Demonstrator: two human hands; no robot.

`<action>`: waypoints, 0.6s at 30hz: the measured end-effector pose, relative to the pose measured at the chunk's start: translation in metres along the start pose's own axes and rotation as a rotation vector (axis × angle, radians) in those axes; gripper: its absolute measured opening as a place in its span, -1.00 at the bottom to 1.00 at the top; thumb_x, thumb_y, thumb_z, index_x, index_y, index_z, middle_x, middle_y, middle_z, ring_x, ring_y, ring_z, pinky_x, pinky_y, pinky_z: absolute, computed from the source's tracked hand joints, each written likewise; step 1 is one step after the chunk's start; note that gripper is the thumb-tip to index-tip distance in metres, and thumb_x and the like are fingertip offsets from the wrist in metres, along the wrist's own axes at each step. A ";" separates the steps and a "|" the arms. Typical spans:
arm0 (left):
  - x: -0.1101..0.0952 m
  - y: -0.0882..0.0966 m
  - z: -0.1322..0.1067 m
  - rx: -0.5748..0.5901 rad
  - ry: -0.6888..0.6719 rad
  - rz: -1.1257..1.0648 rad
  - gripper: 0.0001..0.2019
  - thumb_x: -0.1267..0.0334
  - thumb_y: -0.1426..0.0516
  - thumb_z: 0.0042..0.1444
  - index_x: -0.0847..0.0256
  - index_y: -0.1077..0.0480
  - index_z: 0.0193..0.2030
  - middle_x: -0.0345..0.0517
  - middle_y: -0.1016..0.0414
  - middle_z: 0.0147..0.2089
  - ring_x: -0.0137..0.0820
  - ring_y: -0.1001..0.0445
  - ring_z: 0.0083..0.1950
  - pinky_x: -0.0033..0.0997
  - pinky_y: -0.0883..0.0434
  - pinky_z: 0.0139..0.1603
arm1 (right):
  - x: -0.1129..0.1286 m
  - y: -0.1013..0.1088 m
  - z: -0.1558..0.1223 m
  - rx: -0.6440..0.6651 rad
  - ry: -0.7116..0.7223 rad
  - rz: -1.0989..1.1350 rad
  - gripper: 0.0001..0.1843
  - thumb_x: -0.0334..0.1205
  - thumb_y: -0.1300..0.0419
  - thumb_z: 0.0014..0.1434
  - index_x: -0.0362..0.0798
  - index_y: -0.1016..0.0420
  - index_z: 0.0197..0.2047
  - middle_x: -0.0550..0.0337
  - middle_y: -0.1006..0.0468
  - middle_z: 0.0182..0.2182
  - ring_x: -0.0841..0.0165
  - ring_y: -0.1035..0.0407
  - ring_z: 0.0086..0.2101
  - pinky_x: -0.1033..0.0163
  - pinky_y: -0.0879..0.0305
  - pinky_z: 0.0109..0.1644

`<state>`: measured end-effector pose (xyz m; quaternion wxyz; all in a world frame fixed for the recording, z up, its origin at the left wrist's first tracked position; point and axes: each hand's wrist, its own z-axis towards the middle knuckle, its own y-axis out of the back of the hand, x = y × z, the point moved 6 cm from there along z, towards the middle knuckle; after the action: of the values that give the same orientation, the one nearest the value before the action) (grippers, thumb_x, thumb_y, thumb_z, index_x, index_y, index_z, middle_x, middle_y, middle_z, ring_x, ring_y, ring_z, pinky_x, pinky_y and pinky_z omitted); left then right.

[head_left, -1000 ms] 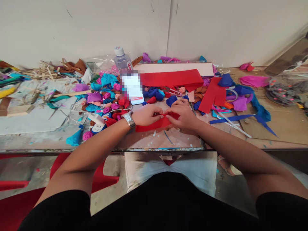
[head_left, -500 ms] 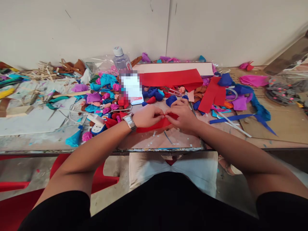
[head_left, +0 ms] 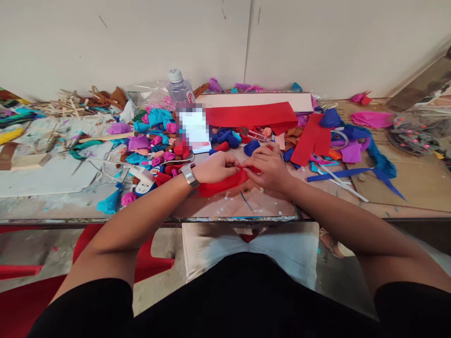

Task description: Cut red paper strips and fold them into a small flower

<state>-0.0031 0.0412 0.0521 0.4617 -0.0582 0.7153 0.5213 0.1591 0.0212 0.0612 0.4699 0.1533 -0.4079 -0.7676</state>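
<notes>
A strip of red crepe paper (head_left: pixel 223 184) is pinched between my two hands, just above the near part of the table. My left hand (head_left: pixel 215 170), with a metal watch at the wrist, grips its upper edge between thumb and forefinger. Close beside it, my right hand (head_left: pixel 266 168) pinches the same strip, fingertips nearly meeting the left ones. Part of the strip is hidden behind both hands. A crumpled dark blue paper piece (head_left: pixel 251 148) lies just beyond my right fingers.
A lit phone (head_left: pixel 197 129) leans near a plastic bottle (head_left: pixel 181 91). A long red strip (head_left: pixel 252 116) lies behind my hands. Paper flowers (head_left: pixel 139 142) heap up on the left beside a power strip (head_left: pixel 143 187). A tape roll (head_left: pixel 340 139) and blue ribbon (head_left: pixel 340 174) lie right.
My fingers have shifted slightly on the red crepe paper, and more of its lower part shows below my left hand. Both hands stay in nearly the same place.
</notes>
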 end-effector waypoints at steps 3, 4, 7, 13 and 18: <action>0.001 0.000 0.001 0.007 0.002 -0.037 -0.70 0.11 -0.14 0.24 0.27 -0.62 -0.18 -0.19 -0.56 -0.35 -0.46 -0.34 -0.36 -0.43 -0.25 -0.30 | 0.003 0.002 0.000 -0.025 0.045 0.020 -0.87 -0.29 -0.25 0.33 0.03 -0.65 -0.13 0.18 -0.71 -0.27 0.17 -0.44 -0.13 -0.01 -0.21 0.07; 0.002 0.001 0.001 0.010 0.003 -0.046 -0.70 0.10 -0.14 0.24 0.27 -0.62 -0.18 -0.18 -0.58 -0.34 -0.45 -0.35 -0.35 -0.43 -0.25 -0.30 | 0.004 0.003 0.000 -0.028 0.054 0.024 -0.87 -0.29 -0.25 0.33 0.03 -0.65 -0.13 0.18 -0.71 -0.27 0.18 -0.44 -0.14 -0.01 -0.22 0.06; 0.003 0.000 0.002 0.026 0.008 -0.065 -0.69 0.08 -0.15 0.24 0.26 -0.63 -0.17 -0.17 -0.59 -0.33 -0.44 -0.39 -0.34 -0.41 -0.27 -0.28 | 0.005 0.004 0.001 -0.044 0.074 0.012 -0.88 -0.27 -0.25 0.35 0.05 -0.65 -0.16 0.18 -0.72 -0.27 0.17 -0.43 -0.15 -0.01 -0.23 0.03; 0.004 0.001 0.002 0.004 0.002 -0.127 -0.61 -0.01 -0.11 0.29 0.27 -0.61 -0.21 -0.15 -0.61 -0.29 -0.42 -0.43 -0.31 -0.38 -0.30 -0.22 | 0.004 0.003 0.000 -0.062 0.093 -0.013 -0.89 -0.26 -0.26 0.36 0.04 -0.65 -0.17 0.19 -0.73 -0.26 0.17 -0.45 -0.13 -0.02 -0.24 0.06; 0.002 0.003 0.003 -0.017 -0.022 -0.118 -0.68 0.07 -0.14 0.26 0.28 -0.59 -0.25 -0.16 -0.59 -0.33 -0.43 -0.42 -0.31 -0.40 -0.32 -0.22 | 0.001 0.001 -0.001 -0.015 0.041 -0.007 -0.89 -0.22 -0.27 0.36 0.05 -0.66 -0.14 0.16 -0.73 -0.23 0.14 -0.45 -0.10 -0.06 -0.22 0.11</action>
<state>-0.0037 0.0457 0.0524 0.4990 -0.0985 0.7011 0.4997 0.1599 0.0194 0.0610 0.4765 0.1671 -0.3918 -0.7691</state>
